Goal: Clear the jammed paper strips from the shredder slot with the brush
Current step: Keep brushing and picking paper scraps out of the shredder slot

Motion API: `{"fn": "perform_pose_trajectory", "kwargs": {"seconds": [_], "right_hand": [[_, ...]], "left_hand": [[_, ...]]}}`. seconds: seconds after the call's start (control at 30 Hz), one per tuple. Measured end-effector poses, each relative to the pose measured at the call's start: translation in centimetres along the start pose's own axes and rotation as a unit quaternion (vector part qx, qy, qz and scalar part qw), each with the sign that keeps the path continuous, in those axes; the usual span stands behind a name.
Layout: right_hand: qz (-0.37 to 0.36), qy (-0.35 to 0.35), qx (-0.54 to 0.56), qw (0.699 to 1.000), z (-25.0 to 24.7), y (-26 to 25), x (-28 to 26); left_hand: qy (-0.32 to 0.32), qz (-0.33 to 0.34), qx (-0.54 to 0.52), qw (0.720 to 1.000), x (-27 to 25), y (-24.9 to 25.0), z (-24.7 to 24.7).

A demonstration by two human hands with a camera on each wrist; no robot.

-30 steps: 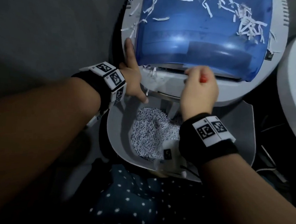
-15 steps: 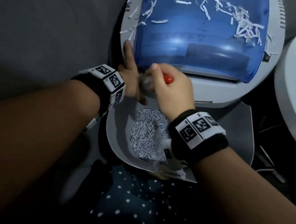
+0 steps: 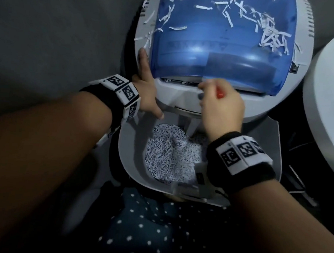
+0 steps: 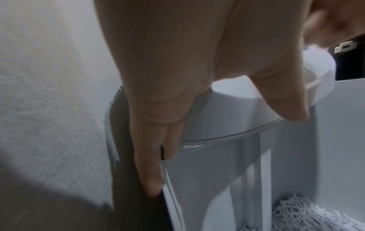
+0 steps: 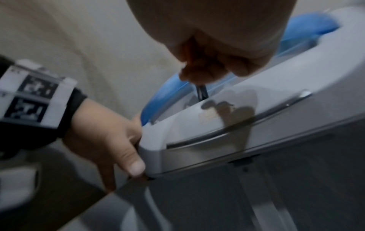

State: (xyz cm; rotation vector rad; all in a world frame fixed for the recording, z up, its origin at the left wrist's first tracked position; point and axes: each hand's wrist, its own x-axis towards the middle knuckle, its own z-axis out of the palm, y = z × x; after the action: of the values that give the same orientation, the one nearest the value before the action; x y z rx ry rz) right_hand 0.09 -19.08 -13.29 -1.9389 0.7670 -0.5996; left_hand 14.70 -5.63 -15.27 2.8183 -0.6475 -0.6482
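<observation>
While left hand [image 3: 147, 95] braces shredder [image 3: 183, 96], right hand [image 3: 221, 108] fisted — brush [image 5: 201, 92] angled down

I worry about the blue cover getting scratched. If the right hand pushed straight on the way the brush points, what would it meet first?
Most likely the slot itself: the right hand aims the brush into the gap under the blue cover. Depth there is unclear.

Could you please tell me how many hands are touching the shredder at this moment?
1. The left hand rests on the shredder's left edge. The right hand holds the brush above the slot; whether it touches the shredder is hidden.
</observation>
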Motion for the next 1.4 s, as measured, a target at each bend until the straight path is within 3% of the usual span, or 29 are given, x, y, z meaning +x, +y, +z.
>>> {"fn": "perform_pose_trajectory", "kwargs": {"seconds": [0.1,0.17,0.23,0.3,0.4,0.43,0.47,0.57,0.6,0.63,0.7,0.77,0.8,0.87,0.93,0.97,1.03,1.1,1.17,1.27,1.3,1.4], "right_hand": [[0.014,0.151,0.108,0.982,-2.5,0.4,-0.3],[0.034,0.198,0.118,0.972,-3.5,0.9,-0.5],[0.065,0.174,0.050,0.981,-3.1,1.3,-0.4],[0.060,0.093,-0.010,0.994,-1.5,1.2,-0.4],[0.011,-0.079,0.042,0.996,1.7,0.1,-1.1],[0.003,-0.100,0.083,0.992,2.1,-0.3,-1.3],[0.008,-0.080,0.120,0.990,2.1,-0.6,-1.4],[0.041,0.089,0.170,0.981,1.4,-0.2,-0.9],[0.044,0.095,0.151,0.983,1.7,0.0,-0.8],[0.040,0.054,0.124,0.990,2.2,-0.3,-1.1],[0.006,-0.094,0.107,0.990,3.7,-0.7,-1.8],[-0.001,-0.146,0.159,0.976,3.7,-1.3,-2.0],[0.012,-0.122,0.193,0.974,2.9,-1.4,-1.7],[0.037,0.006,0.234,0.971,1.2,-0.6,-0.6],[0.037,0.094,0.182,0.978,0.8,0.6,0.0],[0.037,0.077,0.142,0.986,1.2,0.5,-0.1],[0.013,-0.047,0.092,0.995,2.8,0.3,-0.8],[-0.013,-0.136,0.131,0.982,3.5,-0.4,-1.5],[-0.008,-0.101,0.179,0.979,2.7,-0.9,-1.2],[-0.043,0.029,0.208,0.977,1.2,-1.3,0.1],[-0.070,0.021,0.206,0.976,1.2,-1.7,0.1],[-0.116,-0.092,0.104,0.983,2.7,-2.5,-0.6]], "left_hand": [[-0.010,0.004,0.015,1.000,-0.1,0.1,-0.2],[-0.015,0.003,0.019,1.000,-0.4,0.3,-0.2],[-0.013,0.004,0.019,1.000,-0.6,0.4,-0.4],[-0.013,0.002,0.016,1.000,-0.8,0.5,-0.4],[-0.002,-0.003,0.001,1.000,-0.9,0.6,-0.3],[-0.001,-0.009,-0.006,1.000,-1.0,0.7,-0.3],[-0.002,-0.014,-0.012,1.000,-1.1,0.7,-0.3],[-0.005,-0.007,-0.005,1.000,-1.1,0.3,-0.5],[-0.004,-0.005,-0.008,1.000,-0.9,0.5,-0.2],[0.000,-0.006,-0.016,1.000,-0.7,0.5,-0.1],[0.038,-0.029,-0.043,0.998,-0.6,1.2,0.3],[0.045,-0.047,-0.043,0.997,-0.5,1.4,0.4],[0.030,-0.039,-0.039,0.998,-0.5,1.2,0.4],[0.005,-0.011,-0.017,1.000,-0.6,0.6,0.1],[-0.002,-0.003,-0.013,1.000,-0.7,0.1,-0.1],[-0.003,-0.003,-0.014,1.000,-0.8,0.1,-0.2],[-0.004,-0.013,-0.008,1.000,-0.5,0.6,0.1],[-0.003,-0.027,-0.001,1.000,-0.4,0.7,0.1],[0.013,-0.025,0.000,1.000,-0.5,0.7,0.2],[0.024,-0.020,-0.005,0.999,-0.6,0.5,0.4],[0.020,-0.024,-0.006,0.999,-0.4,0.5,0.5],[0.023,-0.044,-0.001,0.999,-0.2,0.8,0.6]]}}
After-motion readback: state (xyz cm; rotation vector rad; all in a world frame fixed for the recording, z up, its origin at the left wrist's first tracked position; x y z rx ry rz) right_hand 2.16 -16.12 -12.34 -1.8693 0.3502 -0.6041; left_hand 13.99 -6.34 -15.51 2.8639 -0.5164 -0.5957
